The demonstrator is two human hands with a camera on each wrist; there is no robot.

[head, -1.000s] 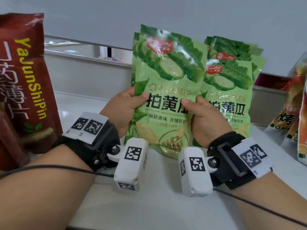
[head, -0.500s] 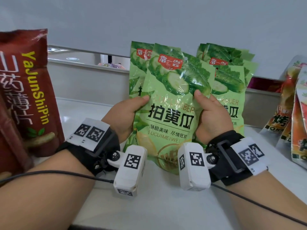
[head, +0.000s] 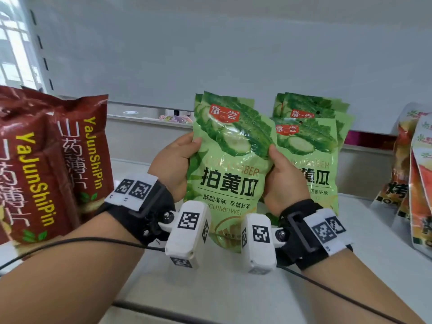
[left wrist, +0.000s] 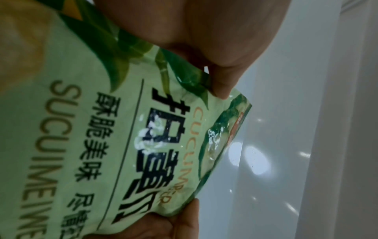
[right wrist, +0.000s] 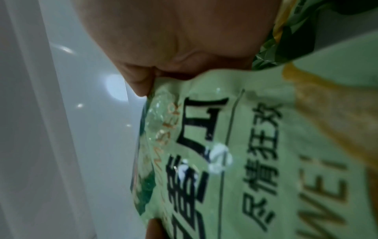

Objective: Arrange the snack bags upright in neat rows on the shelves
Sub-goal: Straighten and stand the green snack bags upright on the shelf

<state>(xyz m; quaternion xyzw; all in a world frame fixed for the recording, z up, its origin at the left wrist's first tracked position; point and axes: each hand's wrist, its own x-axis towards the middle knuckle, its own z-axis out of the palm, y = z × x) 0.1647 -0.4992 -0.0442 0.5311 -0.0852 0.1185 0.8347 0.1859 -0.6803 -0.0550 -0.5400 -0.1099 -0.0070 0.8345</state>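
Both my hands, left hand (head: 174, 163) and right hand (head: 284, 181), pinch the cucumber bag (head: 230, 164) by its side edges; light, crinkly, slippery film; grip mid-height

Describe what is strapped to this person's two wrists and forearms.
Forearms are bare, no sleeves. The left wrist and right wrist each carry a black strap topped by a white plate with square black-and-white tags. A white boxy module with similar tags hangs from each, and a thin black cable trails back from each.

2 hands (head: 173, 169), 2 brown snack bags (head: 77, 155), at least 5 green cucumber bags (head: 230, 169).
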